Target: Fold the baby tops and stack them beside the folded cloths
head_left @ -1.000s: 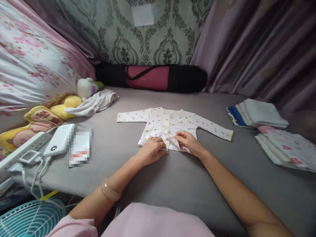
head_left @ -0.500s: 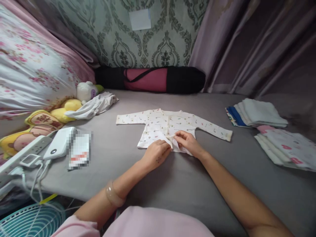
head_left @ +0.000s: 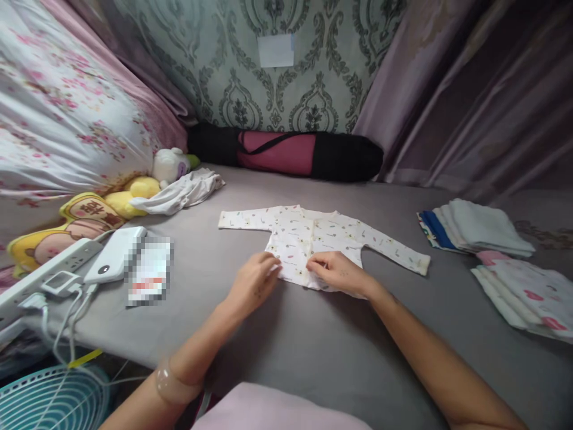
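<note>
A small white printed baby top (head_left: 313, 236) lies flat on the grey bed sheet (head_left: 313, 352), sleeves spread to both sides. My left hand (head_left: 253, 280) rests at the lower left hem of the top, its fingers curled on the cloth edge. My right hand (head_left: 335, 272) pinches the front placket near the bottom hem, fingers pressed together on the fabric. A pale bangle (head_left: 172, 385) sits on my left wrist.
Folded cloths (head_left: 474, 224) and a second folded stack (head_left: 523, 292) lie at the right. At the left are a power bank (head_left: 114, 263), a power strip (head_left: 45, 275), soft toys (head_left: 134, 191), a crumpled white garment (head_left: 183, 191). A black-and-pink roll bag (head_left: 286, 152) lies against the wall.
My left hand has slid left from the placket to the lower left hem. My right hand stays pinched at the front placket. The camera view shifted slightly.
</note>
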`<state>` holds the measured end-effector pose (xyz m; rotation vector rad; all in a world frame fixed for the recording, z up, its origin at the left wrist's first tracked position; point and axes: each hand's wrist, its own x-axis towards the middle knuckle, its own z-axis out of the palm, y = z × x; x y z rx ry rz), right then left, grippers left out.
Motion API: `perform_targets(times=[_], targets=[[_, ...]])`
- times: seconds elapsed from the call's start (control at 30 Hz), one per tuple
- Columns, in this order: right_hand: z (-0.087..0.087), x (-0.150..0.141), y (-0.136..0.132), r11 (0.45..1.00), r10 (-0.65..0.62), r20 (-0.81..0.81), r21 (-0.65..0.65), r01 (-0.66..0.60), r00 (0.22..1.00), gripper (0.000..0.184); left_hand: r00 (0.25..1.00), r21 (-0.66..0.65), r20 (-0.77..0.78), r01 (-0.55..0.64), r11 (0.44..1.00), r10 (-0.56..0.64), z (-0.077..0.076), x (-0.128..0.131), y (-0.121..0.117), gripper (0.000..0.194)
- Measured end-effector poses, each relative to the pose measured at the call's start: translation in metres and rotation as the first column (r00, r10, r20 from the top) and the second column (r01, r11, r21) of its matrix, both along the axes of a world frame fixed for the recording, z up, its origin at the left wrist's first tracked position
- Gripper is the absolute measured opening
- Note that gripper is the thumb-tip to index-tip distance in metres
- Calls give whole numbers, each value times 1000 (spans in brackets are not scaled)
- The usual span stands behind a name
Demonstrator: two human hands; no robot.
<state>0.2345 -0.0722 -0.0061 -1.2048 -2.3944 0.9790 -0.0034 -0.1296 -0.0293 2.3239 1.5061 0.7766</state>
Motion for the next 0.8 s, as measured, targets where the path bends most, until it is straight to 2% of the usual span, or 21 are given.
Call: perform_targets(times=[0.07, 0.13, 0.2, 0.33, 0.43, 0.53, 0.7, 0.8], targets=[[0, -19, 11, 989, -9, 40, 150, 3, 999, 37, 972, 31, -62, -226, 974, 227, -10, -16, 6, 27], [-6, -43, 21, 971, -2, 129, 237, -29, 992, 44, 945, -13, -110, -311, 950, 308, -19, -24, 12, 29], [-16, -67, 29, 970, 14, 246, 232, -73, 969, 55, 949, -74, -109, -306, 949, 297, -25, -25, 15, 31], [-38, -96, 37, 971, -10, 320, 231, -68, 947, 68, 971, -171, -24, -238, 956, 237, -25, -23, 17, 37], [-47, -98, 37, 970, -30, 336, 239, -54, 941, 69, 975, -257, 25, -208, 944, 222, -21, -27, 17, 39], [-50, -96, 35, 965, -47, 328, 259, -42, 944, 68, 972, -301, 7, -221, 928, 234, -21, -33, 16, 38], [-53, -97, 35, 967, -82, 338, 254, -7, 938, 73, 977, -260, -93, -212, 942, 194, -27, -35, 9, 38], [-54, -99, 36, 969, -76, 338, 246, -10, 938, 72, 971, -236, -179, -198, 951, 158, -23, -33, 6, 36]])
